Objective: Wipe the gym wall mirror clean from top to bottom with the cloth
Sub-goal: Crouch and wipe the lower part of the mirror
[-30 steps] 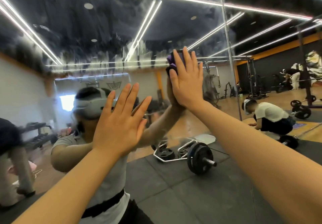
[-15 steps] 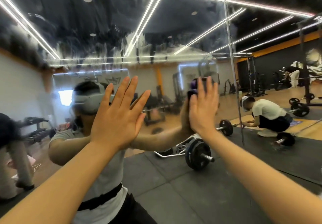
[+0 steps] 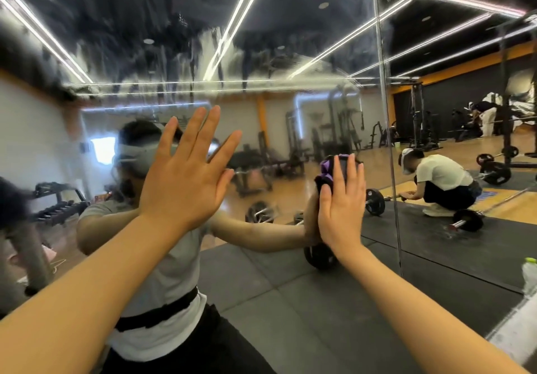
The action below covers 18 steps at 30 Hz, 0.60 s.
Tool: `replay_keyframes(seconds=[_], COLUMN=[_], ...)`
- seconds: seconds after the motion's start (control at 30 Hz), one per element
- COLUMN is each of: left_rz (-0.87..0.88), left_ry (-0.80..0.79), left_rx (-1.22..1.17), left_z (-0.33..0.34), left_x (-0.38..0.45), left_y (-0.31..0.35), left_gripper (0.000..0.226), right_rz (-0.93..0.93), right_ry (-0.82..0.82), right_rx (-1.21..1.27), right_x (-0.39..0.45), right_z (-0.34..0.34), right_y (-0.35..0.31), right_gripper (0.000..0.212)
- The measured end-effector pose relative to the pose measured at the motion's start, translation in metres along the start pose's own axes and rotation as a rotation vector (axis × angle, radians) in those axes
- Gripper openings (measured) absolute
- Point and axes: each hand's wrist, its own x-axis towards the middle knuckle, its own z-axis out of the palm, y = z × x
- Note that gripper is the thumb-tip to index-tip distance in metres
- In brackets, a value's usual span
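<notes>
Mirror (image 3: pixel 290 39): big, flat, hard, shiny glass fixed on the wall, filling nearly the whole view. Easy to crack if hit, so best pressed softly and evenly. Slippery where wet. Streaky and smeary near the top, with drip marks running down; foggy in the middle; looks clearer lower down. Thin upright seam (image 3: pixel 386 129) between two glass panels on the right side.

Cloth (image 3: pixel 329 170): purple and dark, soft, floppy, light, bunched into a wad. Sits about halfway up the glass, squashed between the glass and the right hand (image 3: pixel 341 208). Fingers straight and together, flat on the cloth, not curled round it. Likely to slip out if the push gets weak, so best held under the whole palm.

Left hand (image 3: pixel 186 181): flat, fingers spread apart, holding nothing, up at the glass. Touching the glass or just off it: cannot tell.

Probably partway through, with the lower glass left to wipe.

Bottle (image 3: pixel 529 274) with a green cap at the far right edge.
</notes>
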Motion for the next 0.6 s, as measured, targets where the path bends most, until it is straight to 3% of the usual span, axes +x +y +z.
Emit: replay_keyframes(seconds=[0.37, 0.6], left_rz=[0.005, 0.008], left_ry=[0.002, 0.007], left_rx=[-0.015, -0.017], left_z=[-0.001, -0.001], left_x=[0.001, 0.001], left_y=[0.0, 0.0], left_gripper=[0.06, 0.06], right_rz=[-0.194, -0.027], right_ry=[-0.068, 0.004], right_rx=[-0.054, 0.038], right_x=[-0.083, -0.003], right_z=[0.011, 0.003], right_y=[-0.041, -0.042], right_gripper=[0.053, 0.057])
